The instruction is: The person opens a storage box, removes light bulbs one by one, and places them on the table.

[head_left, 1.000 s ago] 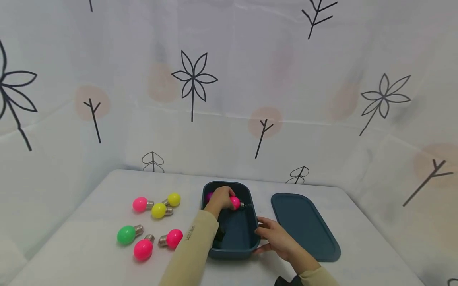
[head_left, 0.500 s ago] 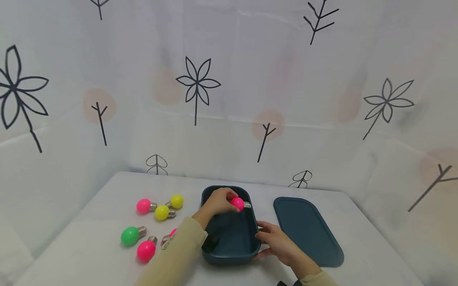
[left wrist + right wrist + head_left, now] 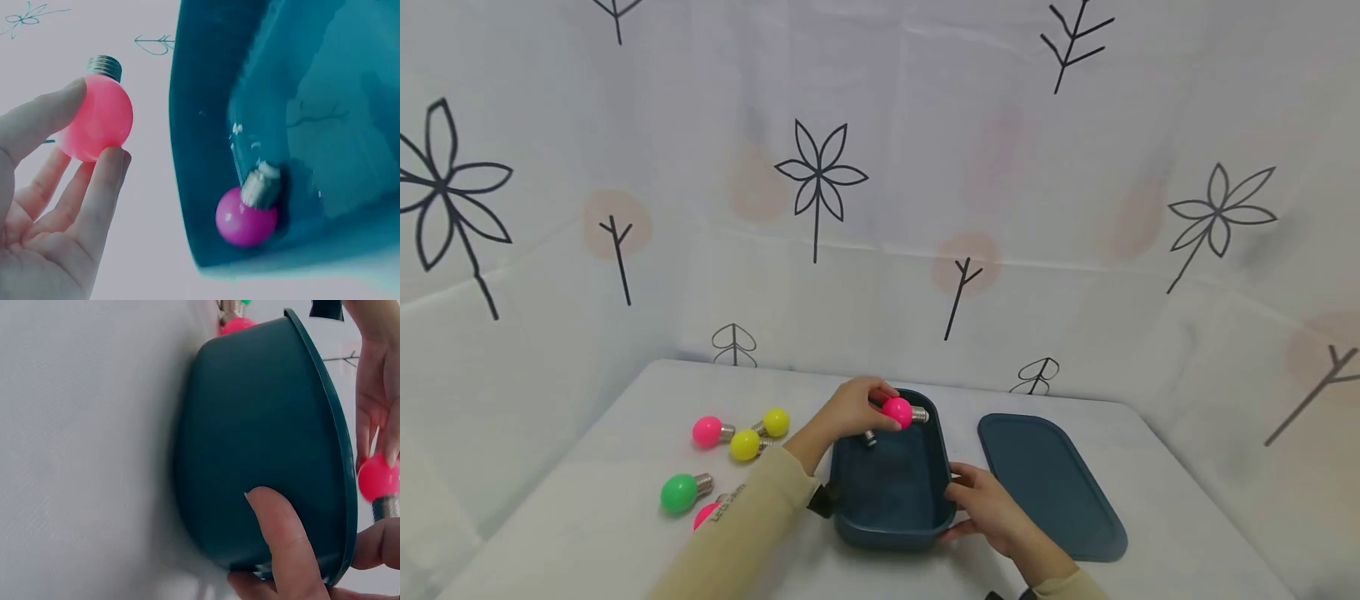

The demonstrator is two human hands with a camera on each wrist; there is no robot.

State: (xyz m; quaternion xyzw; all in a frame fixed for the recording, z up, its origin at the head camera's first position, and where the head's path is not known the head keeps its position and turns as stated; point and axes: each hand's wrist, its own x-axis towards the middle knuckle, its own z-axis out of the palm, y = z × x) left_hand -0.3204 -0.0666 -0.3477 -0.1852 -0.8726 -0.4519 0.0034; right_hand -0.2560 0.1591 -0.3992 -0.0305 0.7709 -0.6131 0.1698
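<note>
A pink light bulb (image 3: 896, 412) is pinched between the thumb and fingers of my left hand (image 3: 850, 410), over the far part of a dark blue plastic box (image 3: 891, 537). In the left wrist view, its metal screw base points upward. Inside the box lies a purple bulb (image 3: 247, 219); my left hand mostly hides it in the head view. My right hand (image 3: 988, 510) holds the box at its near right side. In the right wrist view the thumb (image 3: 284, 537) presses the outer wall, with other fingers at the bottom edge and rim.
On the left of the white table lie a pink bulb (image 3: 707, 432), two yellow bulbs (image 3: 745, 445), a green bulb (image 3: 680, 493) and another pink bulb (image 3: 704, 515) partly behind the left sleeve. The flat dark blue lid (image 3: 1052, 487) lies right of the box.
My left hand has raised the pink bulb from inside the box to above it, its base swinging up slightly. My right hand has stayed on the box. The head view has shifted a little.
</note>
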